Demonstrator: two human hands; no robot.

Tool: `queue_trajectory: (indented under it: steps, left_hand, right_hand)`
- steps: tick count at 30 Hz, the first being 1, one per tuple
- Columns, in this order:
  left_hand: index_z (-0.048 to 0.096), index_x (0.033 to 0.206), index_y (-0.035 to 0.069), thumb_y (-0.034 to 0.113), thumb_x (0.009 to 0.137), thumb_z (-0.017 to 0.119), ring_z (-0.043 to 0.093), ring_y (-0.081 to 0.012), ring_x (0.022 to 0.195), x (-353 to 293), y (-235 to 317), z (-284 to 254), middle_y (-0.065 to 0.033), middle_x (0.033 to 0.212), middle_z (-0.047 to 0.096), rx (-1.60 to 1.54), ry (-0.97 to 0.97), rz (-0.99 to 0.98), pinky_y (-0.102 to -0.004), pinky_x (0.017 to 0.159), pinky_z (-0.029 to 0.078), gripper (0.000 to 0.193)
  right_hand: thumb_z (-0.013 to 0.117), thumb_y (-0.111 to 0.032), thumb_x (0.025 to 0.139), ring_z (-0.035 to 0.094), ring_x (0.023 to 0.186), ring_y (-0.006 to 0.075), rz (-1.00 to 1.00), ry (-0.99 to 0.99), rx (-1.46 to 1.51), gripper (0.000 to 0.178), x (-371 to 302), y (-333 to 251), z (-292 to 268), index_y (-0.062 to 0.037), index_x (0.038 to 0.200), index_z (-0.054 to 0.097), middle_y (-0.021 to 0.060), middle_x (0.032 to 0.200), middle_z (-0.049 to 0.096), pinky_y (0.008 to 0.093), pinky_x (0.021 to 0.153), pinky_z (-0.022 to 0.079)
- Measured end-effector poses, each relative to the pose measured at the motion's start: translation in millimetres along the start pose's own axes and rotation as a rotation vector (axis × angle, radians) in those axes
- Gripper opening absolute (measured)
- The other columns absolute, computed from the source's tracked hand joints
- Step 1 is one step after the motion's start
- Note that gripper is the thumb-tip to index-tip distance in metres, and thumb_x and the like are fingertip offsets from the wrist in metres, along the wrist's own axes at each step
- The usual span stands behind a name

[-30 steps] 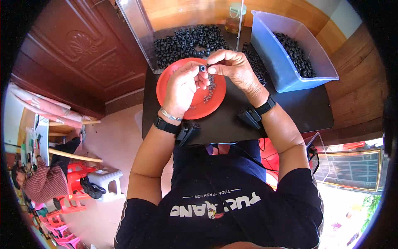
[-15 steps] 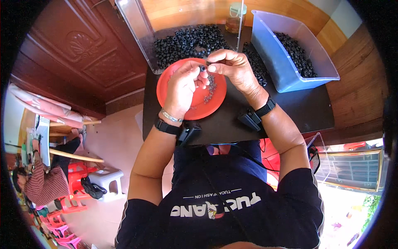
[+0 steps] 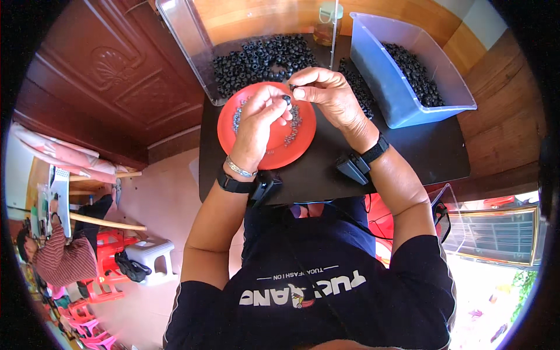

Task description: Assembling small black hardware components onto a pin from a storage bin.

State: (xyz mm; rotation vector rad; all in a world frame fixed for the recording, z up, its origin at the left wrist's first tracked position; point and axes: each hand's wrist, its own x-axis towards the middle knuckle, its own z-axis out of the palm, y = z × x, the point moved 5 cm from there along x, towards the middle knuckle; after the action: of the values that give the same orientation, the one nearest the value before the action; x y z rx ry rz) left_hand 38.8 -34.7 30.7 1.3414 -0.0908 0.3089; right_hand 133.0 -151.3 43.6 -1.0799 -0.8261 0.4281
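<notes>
Over a red round plate (image 3: 284, 154), my left hand (image 3: 256, 122) pinches a small black ring-shaped part (image 3: 286, 100) between thumb and fingers. Just to its upper right, my right hand (image 3: 333, 100) has thumb and forefinger closed on another small dark piece (image 3: 293, 87), mostly hidden by the fingertips. The two pieces are close together, seemingly apart. Small silvery metal bits (image 3: 293, 129) lie on the plate's right side, with more at its left. Behind the plate, a heap of black ring-shaped parts (image 3: 262, 61) spreads inside a clear-walled box (image 3: 188, 49).
A translucent bluish bin (image 3: 382, 87) holding black parts (image 3: 417, 79) stands at the right of the dark table (image 3: 431, 143). Loose black parts (image 3: 360, 96) lie beside it. A lidded jar (image 3: 326, 26) is at the back. Another person (image 3: 67, 254) sits far left near stools (image 3: 153, 256).
My left hand has turned slightly, so the black part in it sits a little lower. The right hand keeps its pinch, almost in place. The view has shifted slightly.
</notes>
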Motion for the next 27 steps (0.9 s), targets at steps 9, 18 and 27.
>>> queue_trajectory:
  steps: [9,18,27]
  left_hand:
    - [0.054,0.097,0.002,0.014,0.089,0.050,0.055,-0.0106,0.073,0,-5,-1,-0.0030,0.081,0.056,-0.047,-0.018,-0.022,-0.0234,0.066,0.044,0.015]
    - [0.054,0.097,0.001,0.016,0.091,0.047,0.055,-0.0111,0.074,-1,-3,-1,-0.0035,0.082,0.056,-0.074,-0.008,-0.058,-0.0237,0.067,0.043,0.018]
    - [0.054,0.097,0.001,0.018,0.093,0.045,0.055,-0.0116,0.075,-1,-3,1,-0.0041,0.083,0.057,-0.055,-0.035,-0.048,-0.0241,0.067,0.042,0.020]
  right_hand:
    - [0.067,-0.002,0.080,0.061,0.085,0.0126,-0.095,-0.120,-0.190,0.015,-2,-13,16,-0.0019,0.095,0.067,0.0053,0.090,0.065,0.0264,0.079,0.050]
    - [0.066,-0.003,0.081,0.059,0.086,0.0131,-0.006,-0.107,-0.197,0.012,-3,-13,15,-0.0012,0.093,0.066,0.0062,0.092,0.064,0.0263,0.078,0.048]
    - [0.066,-0.002,0.082,0.061,0.081,0.0104,0.006,-0.080,-0.128,0.011,-2,-7,11,-0.0006,0.092,0.067,0.0044,0.086,0.066,0.0254,0.077,0.049]
